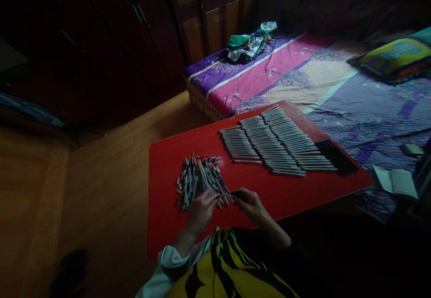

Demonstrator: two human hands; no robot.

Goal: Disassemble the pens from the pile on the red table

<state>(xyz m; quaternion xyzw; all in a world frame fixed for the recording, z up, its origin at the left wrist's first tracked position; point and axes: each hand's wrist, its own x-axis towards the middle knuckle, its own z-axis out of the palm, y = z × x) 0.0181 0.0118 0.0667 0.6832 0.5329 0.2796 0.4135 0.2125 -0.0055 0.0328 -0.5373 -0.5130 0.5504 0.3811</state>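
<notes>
My left hand [201,209] and my right hand [249,202] are closed on opposite ends of a slim grey pen [223,194], held level over the table's near side. Just beyond them, a loose pile of pen parts [193,179], grey barrels mixed with small pieces, lies on the red table [163,158]. To the right, pens [269,138] lie side by side in three long slanting rows. The fingertips hide both ends of the held pen, and dim light blurs its details.
A dark flat object [336,156] lies at the table's right end, against the pens. Behind stands a bed [286,68] with a striped quilt, a heap of clothes [247,48] and a yellow pillow [397,55]. An open notebook [402,182] is at right. Dark wardrobes [141,42] line the back.
</notes>
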